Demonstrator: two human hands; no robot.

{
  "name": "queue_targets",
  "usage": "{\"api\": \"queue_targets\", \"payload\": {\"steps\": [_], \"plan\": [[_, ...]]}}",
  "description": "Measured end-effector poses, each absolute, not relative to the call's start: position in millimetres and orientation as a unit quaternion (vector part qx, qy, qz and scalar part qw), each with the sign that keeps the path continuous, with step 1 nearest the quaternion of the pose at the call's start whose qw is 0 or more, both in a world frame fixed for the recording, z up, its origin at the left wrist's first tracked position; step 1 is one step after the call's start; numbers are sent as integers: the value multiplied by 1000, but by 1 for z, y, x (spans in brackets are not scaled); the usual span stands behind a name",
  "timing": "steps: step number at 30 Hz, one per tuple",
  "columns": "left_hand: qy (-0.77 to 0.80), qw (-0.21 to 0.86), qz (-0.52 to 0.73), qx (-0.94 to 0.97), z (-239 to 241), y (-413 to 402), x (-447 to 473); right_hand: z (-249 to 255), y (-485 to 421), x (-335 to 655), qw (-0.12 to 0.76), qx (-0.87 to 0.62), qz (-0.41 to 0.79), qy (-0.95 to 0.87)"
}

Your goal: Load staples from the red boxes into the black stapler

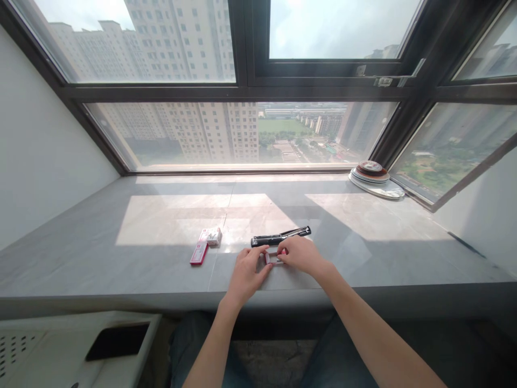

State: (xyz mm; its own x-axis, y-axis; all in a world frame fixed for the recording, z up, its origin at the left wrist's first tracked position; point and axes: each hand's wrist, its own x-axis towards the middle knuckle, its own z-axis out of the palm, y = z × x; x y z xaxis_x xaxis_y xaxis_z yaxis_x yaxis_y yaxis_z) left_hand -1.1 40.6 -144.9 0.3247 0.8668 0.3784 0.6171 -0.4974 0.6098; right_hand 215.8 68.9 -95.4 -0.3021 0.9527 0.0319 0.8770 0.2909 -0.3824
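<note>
A small white and red open box (pixel 273 259), which looks like a staple box, lies on the grey stone sill just in front of me. My left hand (pixel 247 273) grips its left end between thumb and fingers. At its right end, the fingers of my right hand (pixel 298 254) are pinched together; a bit of red shows there, but what they hold is largely hidden. Right behind both hands rests a black stapler (pixel 278 237), its top arm raised toward the right. Off to the left, a small white box (pixel 214 236) sits against a flat red and white box (pixel 199 252).
A stack of plates or round lids (pixel 375 180) stands in the sill's far right corner by the window frame. The stone sill (pixel 161 269) ends at a front edge near my forearms. Below left is a pale cabinet-like unit (pixel 60 345) with a dark recess.
</note>
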Motion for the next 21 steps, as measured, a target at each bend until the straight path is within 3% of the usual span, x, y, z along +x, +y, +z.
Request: {"api": "queue_targets", "payload": {"steps": [4, 13, 21], "plan": [[470, 186, 345, 791, -145, 41, -1, -93, 80, 209, 96, -540, 121, -827], [474, 194, 349, 785, -143, 40, -1, -116, 61, 259, 286, -536, 254, -752], [525, 197, 360, 746, -144, 42, 7, -132, 42, 276, 311, -555, 305, -709]]}}
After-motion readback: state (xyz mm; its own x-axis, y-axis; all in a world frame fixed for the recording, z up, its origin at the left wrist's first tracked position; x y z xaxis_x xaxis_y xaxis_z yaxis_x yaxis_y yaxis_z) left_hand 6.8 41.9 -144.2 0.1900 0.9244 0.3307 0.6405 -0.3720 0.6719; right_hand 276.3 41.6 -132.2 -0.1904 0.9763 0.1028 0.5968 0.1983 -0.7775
